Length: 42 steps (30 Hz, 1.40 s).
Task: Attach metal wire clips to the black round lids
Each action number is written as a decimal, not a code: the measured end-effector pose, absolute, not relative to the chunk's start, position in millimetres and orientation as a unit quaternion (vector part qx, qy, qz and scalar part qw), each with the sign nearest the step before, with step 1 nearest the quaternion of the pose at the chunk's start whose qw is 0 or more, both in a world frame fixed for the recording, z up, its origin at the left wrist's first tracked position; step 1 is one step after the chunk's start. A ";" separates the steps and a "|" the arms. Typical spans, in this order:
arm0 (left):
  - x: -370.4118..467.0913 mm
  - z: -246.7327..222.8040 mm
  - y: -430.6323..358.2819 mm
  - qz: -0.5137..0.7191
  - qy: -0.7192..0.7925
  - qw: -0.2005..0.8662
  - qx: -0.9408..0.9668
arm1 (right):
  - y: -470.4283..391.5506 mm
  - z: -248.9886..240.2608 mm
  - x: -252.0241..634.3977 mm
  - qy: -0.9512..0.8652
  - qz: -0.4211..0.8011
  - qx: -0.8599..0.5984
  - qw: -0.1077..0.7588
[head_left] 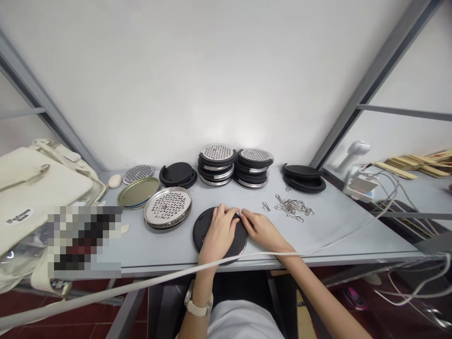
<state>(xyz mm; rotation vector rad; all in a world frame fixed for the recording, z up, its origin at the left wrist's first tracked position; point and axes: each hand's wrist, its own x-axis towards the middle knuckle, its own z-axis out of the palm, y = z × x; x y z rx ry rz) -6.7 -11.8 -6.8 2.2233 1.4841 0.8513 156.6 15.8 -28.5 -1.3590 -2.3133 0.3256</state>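
Note:
A black round cover [201,229] with a thin shiny rim lies flat at the table's front edge. My left hand [219,230] rests across its top, fingers bent over the far part and gripping it. At the cover's upper right edge, the closed fingers of my right hand [260,229] press against the rim. Whatever lies between those fingertips is too small to make out. Just left of the cover, a round metal lid with a perforated plate [168,206] sits on another lid. To the right lies a pile of small metal snap clips [292,206].
Two stacks of black rings with perforated metal plates [218,152] stand at the back. Black covers [178,174], gold-coloured lids [139,192] and more black rings [303,179] lie around. A white cable [158,278] crosses before my forearms. A cream bag [42,188] is at left.

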 end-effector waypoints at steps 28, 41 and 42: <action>-67.3 51.5 30.9 0.037 0.337 0.302 0.891 | 13.2 -24.1 154.1 -0.837 0.126 -0.492 0.203; -70.8 29.7 66.3 0.080 0.214 0.385 0.894 | 12.9 -23.6 154.4 -0.839 0.140 -0.488 0.197; -70.2 29.8 65.7 0.087 0.216 0.383 0.894 | 13.2 -23.7 154.8 -0.839 0.141 -0.488 0.196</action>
